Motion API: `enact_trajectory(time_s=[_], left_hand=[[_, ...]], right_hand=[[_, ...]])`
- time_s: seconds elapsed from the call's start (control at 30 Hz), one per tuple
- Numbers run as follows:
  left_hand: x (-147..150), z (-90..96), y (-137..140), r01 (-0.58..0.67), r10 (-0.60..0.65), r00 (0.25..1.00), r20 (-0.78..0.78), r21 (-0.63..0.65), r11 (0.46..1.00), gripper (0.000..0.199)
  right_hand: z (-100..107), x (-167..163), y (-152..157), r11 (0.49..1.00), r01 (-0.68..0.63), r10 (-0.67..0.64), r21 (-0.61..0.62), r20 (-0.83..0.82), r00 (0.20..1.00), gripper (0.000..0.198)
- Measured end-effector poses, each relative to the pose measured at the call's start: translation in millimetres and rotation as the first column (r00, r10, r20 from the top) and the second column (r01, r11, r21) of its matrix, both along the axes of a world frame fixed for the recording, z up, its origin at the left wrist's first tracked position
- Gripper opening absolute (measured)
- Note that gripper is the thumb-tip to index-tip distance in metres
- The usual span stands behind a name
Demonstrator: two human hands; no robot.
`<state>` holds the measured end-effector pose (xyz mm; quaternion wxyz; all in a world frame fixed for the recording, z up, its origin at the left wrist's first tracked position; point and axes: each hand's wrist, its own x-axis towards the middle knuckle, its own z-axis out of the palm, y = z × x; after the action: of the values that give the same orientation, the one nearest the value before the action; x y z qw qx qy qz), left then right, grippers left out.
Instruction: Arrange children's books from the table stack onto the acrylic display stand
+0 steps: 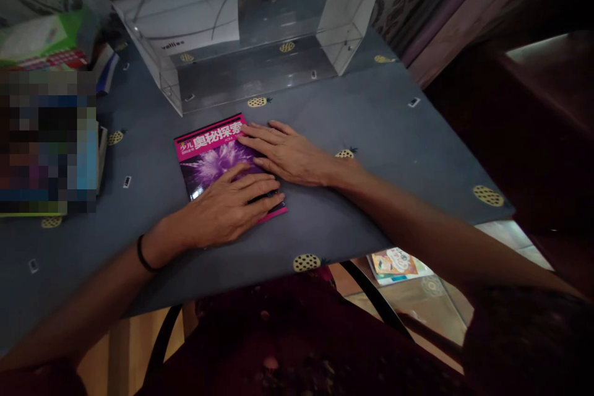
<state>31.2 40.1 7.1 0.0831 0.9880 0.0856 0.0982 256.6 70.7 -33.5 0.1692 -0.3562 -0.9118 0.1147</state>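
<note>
A book (211,158) with a pink and purple cover and white Chinese lettering lies closed and flat on the table, slightly turned. My left hand (232,204) rests on its lower part, fingers stretched out toward the right edge. Over the right edge of the cover lies my right hand (288,151), its fingers extended and pointing left. Neither hand grips anything. The two hands cover parts of the lower and right side of the cover. A dark band (145,255) circles my left wrist.
Behind the book stands a clear acrylic box (260,71). Stacked books (46,49) are at the left, partly blurred out. The grey tablecloth (371,111) has a pineapple print; the table's right edge slopes toward me. Below it lies another booklet (396,263).
</note>
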Motion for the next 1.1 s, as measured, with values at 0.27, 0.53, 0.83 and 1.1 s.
enact_trajectory(time_s=[0.27,0.53,0.83,1.1], left_hand=[[-6,4.6,-1,0.031,-0.033,0.999,-0.031,-0.076,0.997,0.036],[-7,-0.8,-9,-0.002,0.002,1.000,-0.001,-0.001,1.000,0.032],[-11,-1.6,-23,-0.042,0.041,0.999,0.025,0.051,0.998,0.035],[-23,-7.5,-29,-0.157,0.157,0.987,0.038,0.020,0.987,0.036]], right_hand=[[1,-3,-1,1.000,0.022,-0.022,-0.001,-0.024,0.999,0.049],[3,-2,-4,0.999,0.037,-0.037,0.000,-0.041,0.998,0.048],[3,-5,-7,0.999,0.051,-0.050,0.020,-0.036,0.998,0.055],[6,-12,-17,0.999,0.035,-0.035,0.009,-0.033,0.999,0.054]])
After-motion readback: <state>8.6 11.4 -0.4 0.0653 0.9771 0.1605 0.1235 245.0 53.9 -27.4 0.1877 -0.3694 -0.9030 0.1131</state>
